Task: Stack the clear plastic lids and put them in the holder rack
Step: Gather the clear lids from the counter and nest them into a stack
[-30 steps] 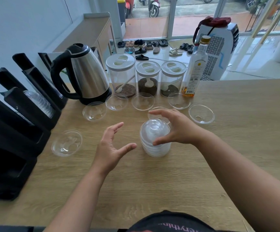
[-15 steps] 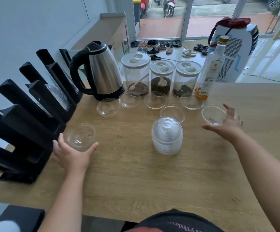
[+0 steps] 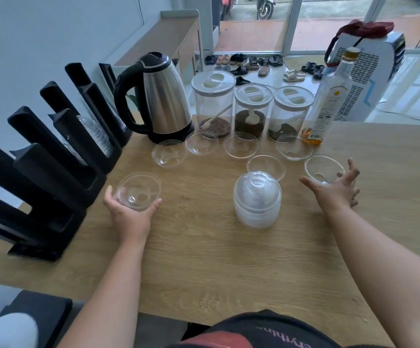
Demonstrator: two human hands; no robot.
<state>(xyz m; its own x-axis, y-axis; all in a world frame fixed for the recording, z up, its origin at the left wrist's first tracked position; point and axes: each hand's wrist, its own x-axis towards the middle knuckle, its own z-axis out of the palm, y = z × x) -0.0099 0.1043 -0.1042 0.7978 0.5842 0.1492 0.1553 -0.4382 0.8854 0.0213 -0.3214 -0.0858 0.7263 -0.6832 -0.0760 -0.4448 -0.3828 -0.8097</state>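
Note:
A stack of clear domed lids [image 3: 257, 198] stands dome up at the middle of the wooden table [image 3: 203, 259]. My left hand [image 3: 128, 214] grips a single clear lid [image 3: 138, 191], held dome down just right of the black holder rack [image 3: 48, 156]. My right hand [image 3: 337, 188] is spread open with its fingers at the near side of another loose lid [image 3: 324, 169]; I cannot tell whether they touch it. Several more loose lids lie dome down behind the stack, such as the lids at left [image 3: 169, 153] and just behind it [image 3: 266, 166]. The rack's slots hold some stacked lids [image 3: 95, 136].
A steel kettle [image 3: 161, 99], three lidded jars [image 3: 251, 109] and a glass bottle [image 3: 329, 96] stand along the table's far side. The rack takes up the left edge. Bare wood lies in front of the stack.
My left hand has closed around the lid by the rack and lifted it slightly. My right hand has reached closer to the lid at the right. The stack has stayed in place.

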